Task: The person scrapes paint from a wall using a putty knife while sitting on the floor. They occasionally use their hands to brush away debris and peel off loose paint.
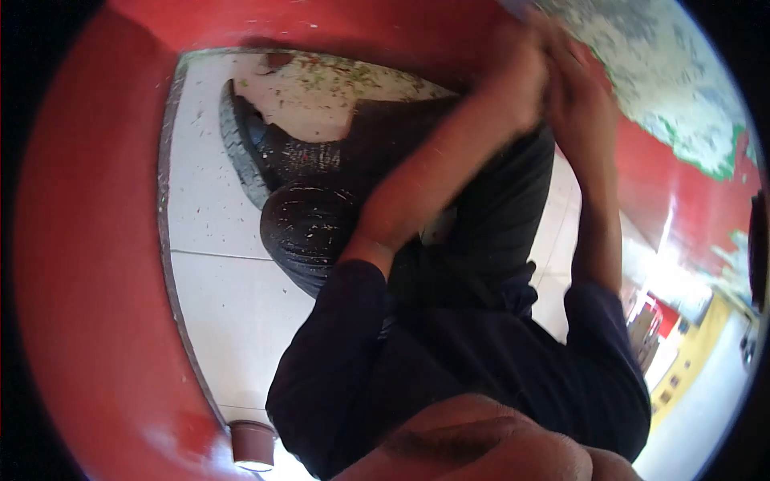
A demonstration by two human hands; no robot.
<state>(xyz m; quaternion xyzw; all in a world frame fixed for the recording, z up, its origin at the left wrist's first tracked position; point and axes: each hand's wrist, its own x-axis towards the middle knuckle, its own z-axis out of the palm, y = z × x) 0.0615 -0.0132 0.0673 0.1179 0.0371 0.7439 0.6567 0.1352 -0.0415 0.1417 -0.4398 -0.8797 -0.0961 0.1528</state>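
My left hand (525, 76) and my right hand (579, 88) are close together at the top of the head view, beside the wall. Motion smears the left hand, so its fingers cannot be told apart. The right hand looks closed, with its fingers curled near the left one; whatever they hold is hidden. A patch of wall with its paint gone (666, 80) lies just beyond the hands, pale and mottled with a green, ragged edge. Red paint (650, 156) covers the wall below that patch.
My bent leg in dusty black trousers (313, 228) and a shoe (242, 152) lie across the pale tiled floor (212, 321). Green and pale flakes (341, 76) are scattered near the red wall base. A small brown pot (253, 445) stands at lower left, against the red wall (88, 240).
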